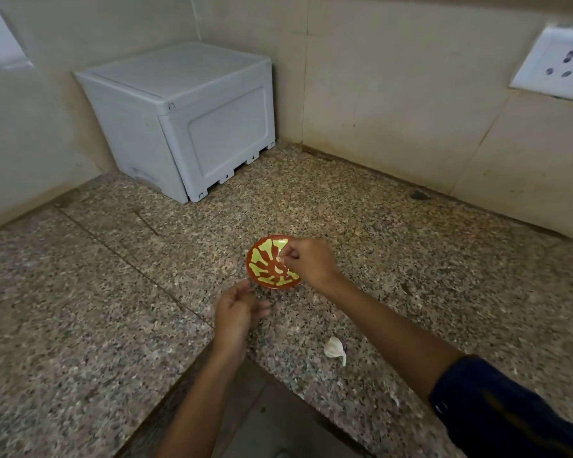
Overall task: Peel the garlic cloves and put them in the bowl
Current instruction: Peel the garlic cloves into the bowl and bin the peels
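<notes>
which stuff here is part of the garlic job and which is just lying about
Part of the job:
- red and yellow bowl
- peeled clove in the bowl
- garlic piece on the counter
- right hand over the bowl
- left hand

Just lying about:
- grey plastic box
- wall sockets

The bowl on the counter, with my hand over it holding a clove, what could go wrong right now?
1. The bowl is small and shallow, and the right hand hangs over its right rim; a clove let go there might bounce out onto the counter.
2. The wrist could nudge the rim and tip it, spilling the peeled clove inside.
3. The garlic piece lies near the counter's front edge, close to the right forearm; a sweep might knock it off.
</notes>
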